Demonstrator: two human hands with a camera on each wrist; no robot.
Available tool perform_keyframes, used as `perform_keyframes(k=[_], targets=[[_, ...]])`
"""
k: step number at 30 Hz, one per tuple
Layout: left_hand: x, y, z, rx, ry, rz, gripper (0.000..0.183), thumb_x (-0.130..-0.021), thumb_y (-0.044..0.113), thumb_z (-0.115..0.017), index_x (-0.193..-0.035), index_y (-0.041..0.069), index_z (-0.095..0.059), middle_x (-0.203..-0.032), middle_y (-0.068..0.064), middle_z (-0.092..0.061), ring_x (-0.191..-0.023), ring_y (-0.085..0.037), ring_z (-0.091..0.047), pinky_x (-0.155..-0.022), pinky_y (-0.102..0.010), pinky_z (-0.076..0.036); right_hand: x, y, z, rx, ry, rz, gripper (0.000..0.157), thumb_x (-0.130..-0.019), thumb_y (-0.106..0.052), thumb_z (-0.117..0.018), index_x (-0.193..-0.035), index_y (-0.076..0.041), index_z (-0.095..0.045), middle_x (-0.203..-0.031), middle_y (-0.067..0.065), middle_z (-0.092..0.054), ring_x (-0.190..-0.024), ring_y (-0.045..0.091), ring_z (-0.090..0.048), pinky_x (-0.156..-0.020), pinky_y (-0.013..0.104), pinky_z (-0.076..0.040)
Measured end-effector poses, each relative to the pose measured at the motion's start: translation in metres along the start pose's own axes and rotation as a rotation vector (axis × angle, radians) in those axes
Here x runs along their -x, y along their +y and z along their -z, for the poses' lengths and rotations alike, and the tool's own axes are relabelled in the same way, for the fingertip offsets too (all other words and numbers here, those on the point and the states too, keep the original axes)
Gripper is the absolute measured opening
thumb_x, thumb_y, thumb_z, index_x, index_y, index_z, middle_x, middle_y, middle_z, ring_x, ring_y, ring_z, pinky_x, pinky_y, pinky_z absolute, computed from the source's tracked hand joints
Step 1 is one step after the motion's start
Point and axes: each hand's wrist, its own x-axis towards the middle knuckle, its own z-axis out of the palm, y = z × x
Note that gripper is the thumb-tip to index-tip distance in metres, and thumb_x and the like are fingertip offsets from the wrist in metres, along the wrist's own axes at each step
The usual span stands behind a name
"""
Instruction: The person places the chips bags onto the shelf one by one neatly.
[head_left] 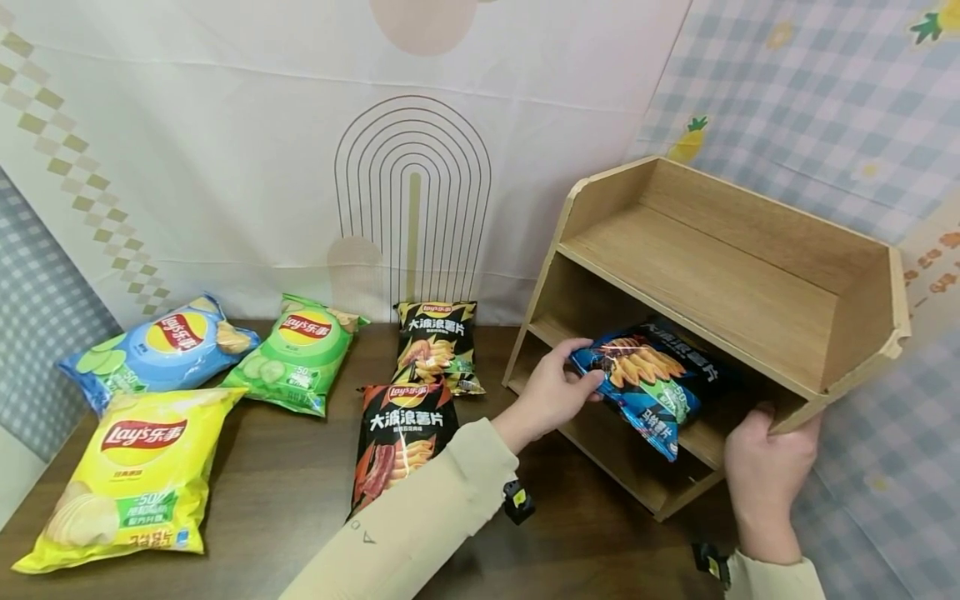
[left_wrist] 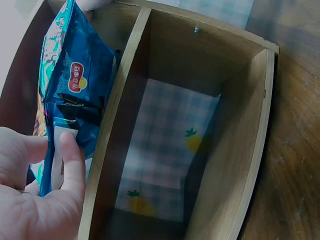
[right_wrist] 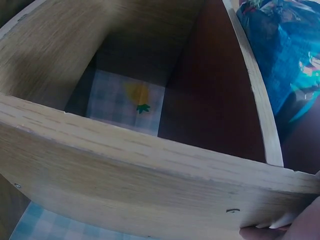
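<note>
A black and blue bag of potato chips [head_left: 651, 377] sits tilted, partly inside the middle level of a small wooden shelf [head_left: 738, 250]. My left hand [head_left: 553, 388] pinches the bag's left end between thumb and fingers. In the left wrist view the bag's blue back [left_wrist: 85, 65] faces the camera, beside the shelf board. With my right hand [head_left: 768, 477] I grip the shelf's right side panel, the thumb toward the inside. Only bits of those fingers show at the lower right corner of the right wrist view; the shelf's side panel [right_wrist: 125, 175] fills most of it.
Left on the brown table [head_left: 277, 492] lie blue [head_left: 161, 354], green [head_left: 300, 354] and yellow chip bags [head_left: 131, 475]. Nearer the shelf are a black chip bag [head_left: 437, 346] and a black and red one [head_left: 405, 433], partly behind my left sleeve. Printed cloths hang behind.
</note>
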Motion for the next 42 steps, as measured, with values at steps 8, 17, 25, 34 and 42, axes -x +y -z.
perform_keyframes(k=[8,17,25,34,42], targets=[[-0.002,-0.005,-0.020,-0.043,-0.058,-0.038,0.053,-0.095,0.018,-0.064,-0.144,0.017,-0.041,-0.086,0.000,-0.064,-0.076,-0.010,-0.068,-0.055,-0.023,-0.046,0.000,-0.002,0.002,-0.030,-0.029,-0.088,0.052,-0.092,-0.011,-0.047,-0.143,-0.022,-0.044,-0.134,0.013,-0.054,-0.119,0.022,-0.047,-0.106,0.030,-0.032],[-0.001,-0.007,-0.028,-0.151,-0.097,-0.046,0.056,-0.095,0.022,-0.064,-0.145,0.020,-0.040,-0.086,0.006,-0.064,-0.075,-0.004,-0.063,-0.058,-0.023,-0.050,-0.002,0.001,0.002,-0.043,-0.034,-0.074,0.054,-0.092,-0.009,-0.049,-0.143,-0.023,-0.044,-0.134,0.014,-0.053,-0.118,0.023,-0.046,-0.106,0.030,-0.031],[-0.003,-0.008,-0.025,-0.161,-0.063,-0.047,0.060,-0.091,0.022,-0.071,-0.144,0.018,-0.043,-0.096,0.004,-0.059,-0.077,-0.004,-0.061,-0.060,-0.024,-0.052,0.000,-0.003,0.004,-0.030,-0.052,-0.076,0.052,-0.092,-0.011,-0.050,-0.142,-0.023,-0.046,-0.133,0.015,-0.054,-0.119,0.024,-0.047,-0.106,0.029,-0.031],[-0.012,-0.004,-0.032,-0.211,0.042,-0.071,0.055,-0.090,0.024,-0.070,-0.140,0.018,-0.048,-0.091,0.007,-0.058,-0.073,-0.004,-0.059,-0.056,-0.024,-0.051,0.002,-0.007,0.007,-0.039,-0.076,-0.086,0.052,-0.092,-0.013,-0.052,-0.141,-0.027,-0.045,-0.134,0.013,-0.054,-0.118,0.020,-0.047,-0.106,0.028,-0.031],[-0.003,-0.005,-0.019,-0.310,-0.029,-0.108,0.060,-0.094,0.027,-0.066,-0.147,0.016,-0.040,-0.110,-0.001,-0.060,-0.078,-0.003,-0.058,-0.065,-0.021,-0.051,0.002,-0.005,0.005,-0.047,-0.062,-0.080,0.051,-0.092,-0.012,-0.051,-0.142,-0.024,-0.045,-0.134,0.013,-0.054,-0.119,0.020,-0.047,-0.106,0.027,-0.031]])
